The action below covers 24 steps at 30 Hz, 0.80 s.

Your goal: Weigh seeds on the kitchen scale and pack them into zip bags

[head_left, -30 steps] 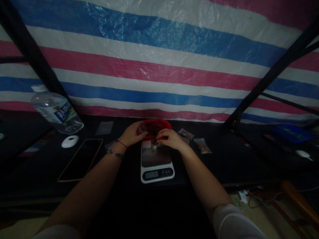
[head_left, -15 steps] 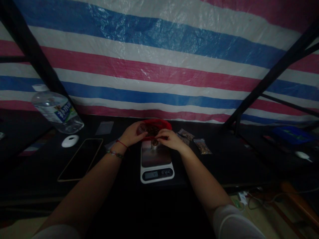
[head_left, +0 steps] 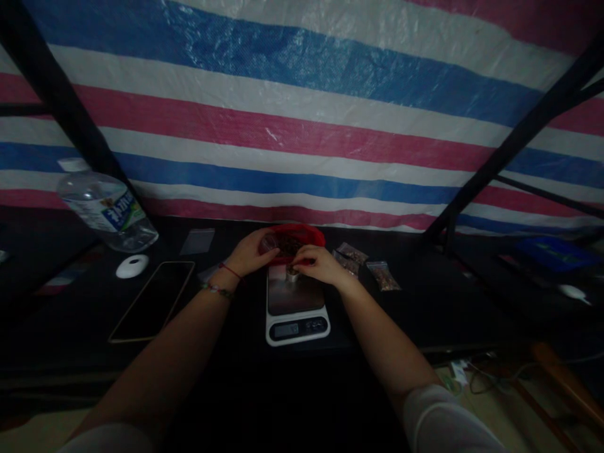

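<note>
A small clear cup (head_left: 269, 242) is in my left hand (head_left: 253, 253), whose fingers curl round it at the left rim of a red basin (head_left: 317, 235). Brown bits (head_left: 289, 244) lie in the basin. In front of it a white kitchen scale (head_left: 297, 297) with a metal top carries a small metal cup (head_left: 292, 277) holding more brown bits. My right hand (head_left: 317, 263) is closed in a pinch right over this metal cup; whatever sits between the fingertips is too small to make out.
Several small zip bags of brown bits (head_left: 383, 276) lie right of the scale. To the left are a flat clear bag (head_left: 197, 241), a phone (head_left: 155, 302), a white oval object (head_left: 133, 266) and a large water bottle (head_left: 106, 206). Striped sheeting (head_left: 302, 132) hangs behind the table.
My right fingertips have dipped slightly onto the metal cup, covering more of its top. My left hand with the clear cup stays at the basin's rim. The view has shifted a little.
</note>
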Available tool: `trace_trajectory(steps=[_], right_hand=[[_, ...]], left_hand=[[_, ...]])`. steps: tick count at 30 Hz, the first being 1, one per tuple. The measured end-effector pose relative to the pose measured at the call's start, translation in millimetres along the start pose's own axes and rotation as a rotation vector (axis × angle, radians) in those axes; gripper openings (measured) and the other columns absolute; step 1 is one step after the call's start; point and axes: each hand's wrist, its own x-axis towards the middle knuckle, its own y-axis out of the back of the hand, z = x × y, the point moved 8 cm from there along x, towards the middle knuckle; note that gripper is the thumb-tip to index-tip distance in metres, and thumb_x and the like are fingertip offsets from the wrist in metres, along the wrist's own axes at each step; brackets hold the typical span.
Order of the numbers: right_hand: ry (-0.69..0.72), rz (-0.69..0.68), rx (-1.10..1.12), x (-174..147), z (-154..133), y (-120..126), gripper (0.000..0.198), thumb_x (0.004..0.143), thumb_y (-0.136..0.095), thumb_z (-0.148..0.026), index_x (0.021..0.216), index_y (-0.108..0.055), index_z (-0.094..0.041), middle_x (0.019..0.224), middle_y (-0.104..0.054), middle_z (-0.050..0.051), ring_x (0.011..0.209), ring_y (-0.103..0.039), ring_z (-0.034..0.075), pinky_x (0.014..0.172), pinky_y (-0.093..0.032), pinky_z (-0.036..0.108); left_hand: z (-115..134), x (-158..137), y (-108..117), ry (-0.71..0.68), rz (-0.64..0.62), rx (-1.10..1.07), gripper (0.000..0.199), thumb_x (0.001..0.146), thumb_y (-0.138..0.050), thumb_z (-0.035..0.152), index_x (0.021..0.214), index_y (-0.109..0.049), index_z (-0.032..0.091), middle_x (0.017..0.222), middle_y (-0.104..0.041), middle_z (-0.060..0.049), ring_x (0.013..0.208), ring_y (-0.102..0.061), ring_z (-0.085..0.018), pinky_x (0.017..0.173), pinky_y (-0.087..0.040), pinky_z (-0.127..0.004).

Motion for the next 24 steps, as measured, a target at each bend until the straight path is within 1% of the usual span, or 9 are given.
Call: trace_trajectory(steps=[3,6,10,12,14,16,19,21,24], right_hand=[[-0.012,0.031,-0.001,1,0,3,0.005,0.077,-0.067,-0.014,0.076,-0.070,-0.017,0.081,-0.067,0.003,0.078,-0.063,0.014,0.075,-0.048,0.026],[-0.042,0.071,-0.034,1,1,9,0.007,0.080,-0.063,-0.016,0.078,-0.070,-0.017,0.080,-0.069,0.003,0.076,-0.063,0.014,0.074,-0.049,0.026],[-0.124,0.180,-0.092,-4,13,18,0.020,0.083,-0.055,-0.014,0.092,-0.072,-0.017,0.089,-0.072,0.005,0.082,-0.065,0.016,0.079,-0.049,0.029],[-0.183,0.190,-0.079,-4,23,18,0.027,0.083,-0.049,-0.010,0.098,-0.071,-0.018,0.091,-0.072,0.005,0.084,-0.066,0.016,0.081,-0.050,0.029],[-0.226,0.169,-0.083,2,33,14,0.032,0.083,-0.047,-0.008,0.101,-0.070,-0.017,0.094,-0.073,0.005,0.086,-0.066,0.015,0.082,-0.050,0.029],[-0.231,0.129,-0.148,14,39,10,0.031,0.082,-0.048,-0.007,0.101,-0.071,-0.017,0.100,-0.072,0.006,0.093,-0.065,0.016,0.087,-0.049,0.029],[-0.190,0.008,-0.312,41,46,-3,0.026,0.083,-0.052,-0.009,0.098,-0.072,-0.014,0.104,-0.072,0.009,0.098,-0.064,0.018,0.092,-0.046,0.030],[-0.169,-0.122,-0.391,57,51,-18,0.024,0.083,-0.054,-0.010,0.097,-0.073,-0.013,0.103,-0.072,0.010,0.096,-0.064,0.019,0.090,-0.045,0.030],[-0.192,-0.340,-0.459,71,63,-40,0.023,0.082,-0.059,-0.017,0.100,-0.073,-0.014,0.100,-0.073,0.010,0.087,-0.066,0.020,0.079,-0.047,0.028]], left_hand=[[1,0,0,-0.013,-0.003,-0.001,0.057,0.078,-0.059,0.048,0.125,-0.053,0.015,0.118,-0.063,-0.010,0.106,-0.060,-0.026,0.095,-0.047,-0.041],[1,1,1,-0.023,-0.001,-0.008,0.058,0.078,-0.059,0.048,0.126,-0.053,0.015,0.119,-0.063,-0.011,0.107,-0.060,-0.026,0.096,-0.047,-0.041],[0,1,1,-0.005,-0.001,-0.002,0.058,0.078,-0.059,0.049,0.125,-0.053,0.016,0.120,-0.062,-0.010,0.108,-0.059,-0.027,0.097,-0.046,-0.042],[1,1,2,-0.001,-0.002,0.001,0.058,0.078,-0.058,0.049,0.125,-0.053,0.016,0.120,-0.062,-0.010,0.108,-0.059,-0.027,0.097,-0.046,-0.042],[4,1,2,-0.007,-0.006,-0.008,0.058,0.078,-0.058,0.049,0.125,-0.053,0.015,0.119,-0.063,-0.011,0.107,-0.060,-0.027,0.096,-0.046,-0.042],[6,1,2,-0.017,-0.015,-0.026,0.057,0.079,-0.058,0.049,0.125,-0.053,0.016,0.118,-0.063,-0.010,0.106,-0.060,-0.026,0.096,-0.046,-0.042],[8,1,1,-0.019,-0.019,-0.038,0.056,0.078,-0.058,0.049,0.124,-0.054,0.017,0.118,-0.063,-0.010,0.107,-0.060,-0.026,0.096,-0.046,-0.041],[7,1,2,-0.013,-0.011,-0.029,0.056,0.078,-0.059,0.048,0.123,-0.054,0.015,0.118,-0.062,-0.011,0.108,-0.060,-0.027,0.096,-0.046,-0.041],[5,1,2,-0.011,-0.012,-0.021,0.057,0.078,-0.059,0.048,0.123,-0.054,0.014,0.117,-0.063,-0.012,0.108,-0.060,-0.027,0.095,-0.047,-0.042]])
